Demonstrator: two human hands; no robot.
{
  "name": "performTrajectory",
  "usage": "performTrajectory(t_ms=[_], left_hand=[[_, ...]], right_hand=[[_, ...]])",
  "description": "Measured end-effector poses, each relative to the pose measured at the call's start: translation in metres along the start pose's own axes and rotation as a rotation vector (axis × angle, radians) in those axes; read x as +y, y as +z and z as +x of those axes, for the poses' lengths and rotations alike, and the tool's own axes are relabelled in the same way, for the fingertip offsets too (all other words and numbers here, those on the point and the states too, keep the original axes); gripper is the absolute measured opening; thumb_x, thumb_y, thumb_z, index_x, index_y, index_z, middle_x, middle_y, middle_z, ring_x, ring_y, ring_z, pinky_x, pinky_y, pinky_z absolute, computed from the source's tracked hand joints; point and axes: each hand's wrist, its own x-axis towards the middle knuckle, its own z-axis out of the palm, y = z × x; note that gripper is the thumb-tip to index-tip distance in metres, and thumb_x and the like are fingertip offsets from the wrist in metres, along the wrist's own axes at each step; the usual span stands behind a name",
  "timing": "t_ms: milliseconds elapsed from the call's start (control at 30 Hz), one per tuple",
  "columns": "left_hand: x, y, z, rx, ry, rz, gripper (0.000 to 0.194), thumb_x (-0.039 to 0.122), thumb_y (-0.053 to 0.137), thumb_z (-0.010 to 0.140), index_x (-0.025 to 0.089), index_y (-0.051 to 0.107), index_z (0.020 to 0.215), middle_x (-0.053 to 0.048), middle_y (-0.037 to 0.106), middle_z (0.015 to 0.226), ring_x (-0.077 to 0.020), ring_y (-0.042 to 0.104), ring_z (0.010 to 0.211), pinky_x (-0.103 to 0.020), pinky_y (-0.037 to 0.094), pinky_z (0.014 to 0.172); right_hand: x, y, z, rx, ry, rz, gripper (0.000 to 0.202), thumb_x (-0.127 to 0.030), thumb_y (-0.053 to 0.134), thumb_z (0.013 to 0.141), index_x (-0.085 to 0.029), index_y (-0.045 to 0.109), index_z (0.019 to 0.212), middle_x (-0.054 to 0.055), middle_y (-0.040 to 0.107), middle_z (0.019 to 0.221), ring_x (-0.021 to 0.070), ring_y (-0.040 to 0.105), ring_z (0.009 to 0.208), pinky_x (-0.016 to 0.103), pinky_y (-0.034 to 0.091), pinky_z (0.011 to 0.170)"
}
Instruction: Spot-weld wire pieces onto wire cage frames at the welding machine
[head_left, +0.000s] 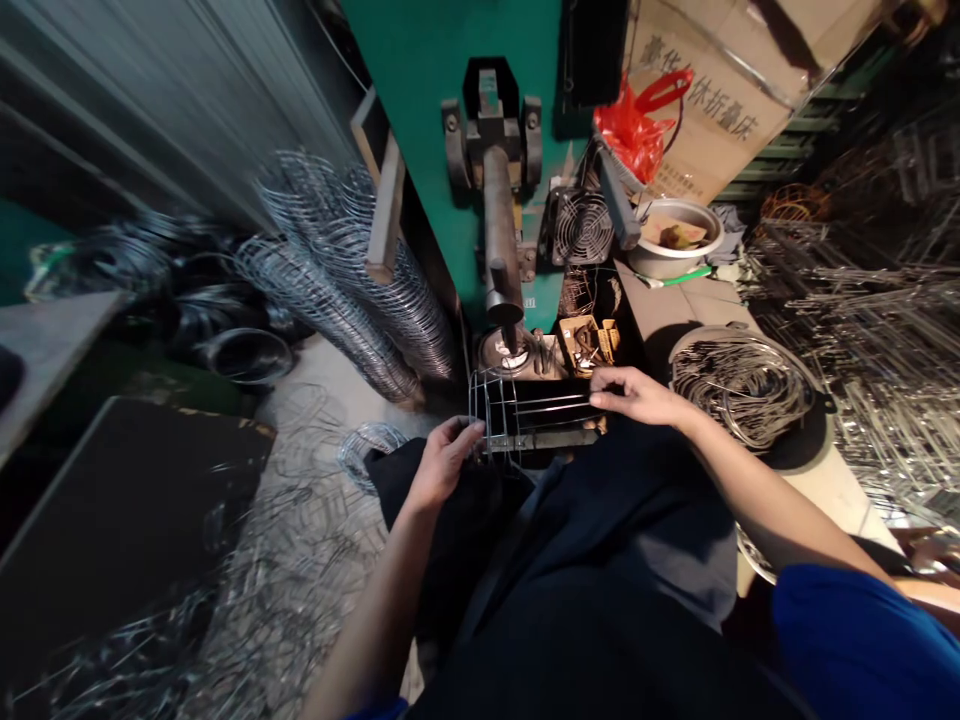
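Just below the tip of a green spot-welding machine [504,235], a small wire rack [491,400] of thin shiny rods is held over my lap. At its left side the fingers and thumb of my left hand [444,455] are closed on the wire frame. My right hand [637,395] pinches the right ends of the straight wire rods [555,404] between thumb and fingers. Whether those rods are joined to the rack I cannot tell. A small yellow box [585,345] with dark bits inside sits behind the rods.
Stacked wire rings [352,290] stand at the left of the machine. Loose bent wires [300,540] cover the floor there. On the right are a basin of wire pieces [742,390], a pale bowl [675,240], a red plastic bag [637,130] and piled wire racks [885,330].
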Motion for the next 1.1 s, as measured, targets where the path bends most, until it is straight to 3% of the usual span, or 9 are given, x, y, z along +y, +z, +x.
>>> performTrajectory(t_ms=[100, 267, 367, 567, 767, 1100], left_hand=[[-0.002, 0.006, 0.000, 0.027, 0.065, -0.003, 0.031, 0.042, 0.076, 0.079, 0.015, 0.063, 0.084, 0.002, 0.058, 0.065, -0.0066, 0.051, 0.054, -0.017, 0.041, 0.051], [-0.006, 0.013, 0.000, 0.041, 0.107, -0.046, 0.031, 0.042, 0.075, 0.079, 0.016, 0.062, 0.087, 0.004, 0.056, 0.062, -0.0073, 0.050, 0.052, -0.018, 0.043, 0.051], [-0.006, 0.011, 0.000, 0.025, 0.110, -0.042, 0.034, 0.042, 0.075, 0.078, 0.015, 0.064, 0.096, 0.004, 0.056, 0.063, -0.0076, 0.050, 0.052, -0.019, 0.043, 0.050], [-0.012, 0.007, 0.007, 0.035, 0.111, -0.013, 0.040, 0.046, 0.074, 0.078, 0.013, 0.068, 0.101, 0.003, 0.056, 0.062, -0.0078, 0.049, 0.051, -0.019, 0.040, 0.050], [-0.013, 0.007, 0.009, 0.040, 0.098, -0.028, 0.040, 0.045, 0.074, 0.078, 0.013, 0.068, 0.101, 0.003, 0.054, 0.063, -0.0073, 0.047, 0.052, -0.018, 0.039, 0.049], [-0.014, 0.022, 0.012, 0.124, 0.146, -0.124, 0.037, 0.047, 0.072, 0.080, 0.016, 0.064, 0.098, 0.006, 0.048, 0.062, -0.0065, 0.044, 0.051, -0.017, 0.038, 0.047]], right_hand=[[0.006, 0.001, 0.011, 0.059, 0.046, 0.189, 0.039, -0.056, 0.064, 0.085, -0.020, 0.052, 0.075, -0.002, 0.052, 0.071, 0.0130, 0.049, 0.066, 0.028, 0.041, 0.064], [0.015, -0.001, 0.021, -0.125, 0.134, 0.198, 0.042, -0.058, 0.065, 0.083, -0.017, 0.060, 0.074, -0.002, 0.050, 0.069, 0.0114, 0.043, 0.064, 0.027, 0.033, 0.062], [0.017, -0.001, 0.022, -0.152, 0.187, 0.197, 0.045, -0.061, 0.065, 0.082, -0.018, 0.058, 0.070, -0.002, 0.047, 0.066, 0.0118, 0.040, 0.064, 0.027, 0.030, 0.061], [0.028, 0.002, 0.025, -0.015, 0.219, 0.254, 0.048, -0.065, 0.067, 0.078, -0.020, 0.054, 0.068, -0.001, 0.047, 0.069, 0.0141, 0.042, 0.067, 0.029, 0.036, 0.065], [0.037, 0.003, 0.025, 0.029, 0.207, 0.257, 0.050, -0.065, 0.062, 0.083, -0.020, 0.047, 0.067, -0.003, 0.040, 0.066, 0.0123, 0.034, 0.063, 0.028, 0.029, 0.061], [0.032, 0.014, 0.033, 0.158, 0.106, 0.128, 0.057, -0.067, 0.062, 0.081, -0.020, 0.039, 0.059, -0.004, 0.033, 0.064, 0.0116, 0.030, 0.064, 0.028, 0.023, 0.060]])
